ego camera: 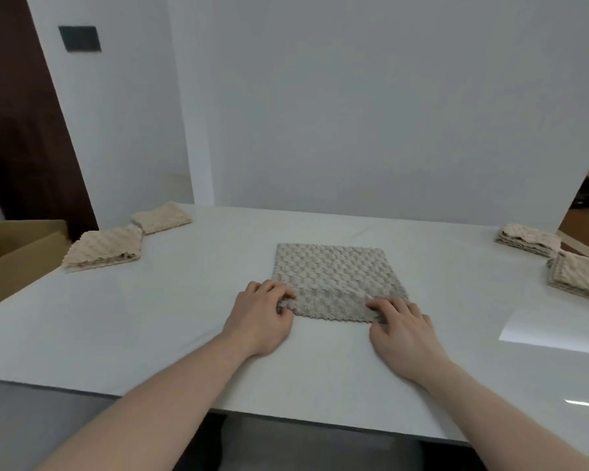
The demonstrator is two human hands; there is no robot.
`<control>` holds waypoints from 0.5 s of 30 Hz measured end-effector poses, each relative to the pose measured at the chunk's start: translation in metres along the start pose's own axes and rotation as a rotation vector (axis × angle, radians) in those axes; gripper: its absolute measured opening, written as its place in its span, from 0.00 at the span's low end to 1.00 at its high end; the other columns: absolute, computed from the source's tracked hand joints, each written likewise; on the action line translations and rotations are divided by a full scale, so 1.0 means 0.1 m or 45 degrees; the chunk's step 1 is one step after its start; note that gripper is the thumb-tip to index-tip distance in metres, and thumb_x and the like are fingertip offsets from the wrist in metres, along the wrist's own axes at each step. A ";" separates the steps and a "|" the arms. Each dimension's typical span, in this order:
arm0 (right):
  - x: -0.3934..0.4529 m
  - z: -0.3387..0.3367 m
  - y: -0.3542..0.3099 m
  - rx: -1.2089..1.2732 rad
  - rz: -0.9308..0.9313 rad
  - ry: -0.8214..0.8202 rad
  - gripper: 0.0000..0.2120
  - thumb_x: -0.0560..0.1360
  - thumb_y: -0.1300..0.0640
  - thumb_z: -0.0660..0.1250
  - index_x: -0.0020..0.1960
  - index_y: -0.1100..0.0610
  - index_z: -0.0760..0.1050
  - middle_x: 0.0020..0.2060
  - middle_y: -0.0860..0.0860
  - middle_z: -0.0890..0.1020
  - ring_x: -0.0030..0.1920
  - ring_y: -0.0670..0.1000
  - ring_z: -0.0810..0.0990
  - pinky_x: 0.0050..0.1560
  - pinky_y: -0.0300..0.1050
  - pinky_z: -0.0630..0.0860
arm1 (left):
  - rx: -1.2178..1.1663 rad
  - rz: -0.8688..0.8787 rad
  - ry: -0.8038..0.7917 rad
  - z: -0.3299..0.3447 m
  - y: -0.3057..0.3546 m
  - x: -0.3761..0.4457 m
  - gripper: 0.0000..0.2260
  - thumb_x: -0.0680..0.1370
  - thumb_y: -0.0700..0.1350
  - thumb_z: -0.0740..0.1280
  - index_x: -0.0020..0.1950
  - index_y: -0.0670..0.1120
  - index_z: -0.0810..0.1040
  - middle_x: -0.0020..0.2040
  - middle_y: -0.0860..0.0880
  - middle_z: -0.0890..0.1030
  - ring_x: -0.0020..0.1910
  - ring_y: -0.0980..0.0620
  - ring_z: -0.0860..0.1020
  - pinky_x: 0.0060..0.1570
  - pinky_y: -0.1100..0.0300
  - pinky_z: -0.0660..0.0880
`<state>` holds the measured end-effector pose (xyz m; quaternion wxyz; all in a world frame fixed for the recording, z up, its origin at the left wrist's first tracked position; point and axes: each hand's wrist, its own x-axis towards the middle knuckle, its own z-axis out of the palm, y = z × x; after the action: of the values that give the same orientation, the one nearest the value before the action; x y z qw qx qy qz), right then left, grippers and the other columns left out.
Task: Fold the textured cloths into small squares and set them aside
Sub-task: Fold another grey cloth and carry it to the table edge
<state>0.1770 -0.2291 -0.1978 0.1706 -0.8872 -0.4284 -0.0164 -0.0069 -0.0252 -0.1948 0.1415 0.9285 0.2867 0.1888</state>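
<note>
Both hands, left hand [259, 317] and right hand [402, 329], pinch the grey cloth's [334, 273] near corners, square to them.

- The table [150, 321] fills the near and middle ground, with a wall [371, 96] rising straight behind its far edge.
- A spread cloth [334, 273] lies flat on the table at its middle, straight before the person.
- The left hand [261, 319] sits on the cloth's near left corner, the right hand [400, 329] on its near right corner; the near edge is lifted between them.
- Two folded cloths lie at the table's far left: the nearer one [104, 249] touches the farther one [160, 217] corner to corner.
- A cardboard box [11, 256] stands left of the table, beside the nearer folded cloth.
- Two stacks of cloths lie at the table's right edge, the farther stack [527, 239] just behind the nearer stack [578, 277].
</note>
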 end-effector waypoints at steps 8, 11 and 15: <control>-0.20 -0.01 -0.04 0.133 0.053 0.082 0.22 0.77 0.52 0.59 0.71 0.43 0.70 0.71 0.40 0.73 0.72 0.48 0.69 0.73 0.49 0.62 | -0.101 -0.118 0.018 0.03 0.10 -0.16 0.19 0.79 0.53 0.58 0.70 0.58 0.74 0.71 0.58 0.73 0.71 0.53 0.67 0.73 0.55 0.63; -0.19 0.01 -0.05 0.151 0.112 0.165 0.22 0.75 0.52 0.61 0.69 0.44 0.73 0.67 0.42 0.75 0.69 0.50 0.70 0.72 0.49 0.63 | -0.103 -0.114 0.062 0.04 0.08 -0.16 0.17 0.79 0.52 0.59 0.67 0.57 0.76 0.68 0.58 0.75 0.68 0.53 0.68 0.70 0.55 0.65; -0.18 0.01 -0.04 0.117 0.211 0.245 0.18 0.75 0.52 0.61 0.64 0.44 0.74 0.63 0.45 0.76 0.67 0.53 0.70 0.69 0.51 0.65 | -0.115 -0.122 0.172 0.05 0.06 -0.13 0.14 0.79 0.49 0.59 0.62 0.56 0.77 0.62 0.57 0.77 0.63 0.52 0.70 0.66 0.55 0.68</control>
<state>0.1624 -0.2397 -0.2005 0.2522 -0.9051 -0.3355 -0.0676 -0.0119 -0.0388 -0.2003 0.1724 0.8915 0.3308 0.2569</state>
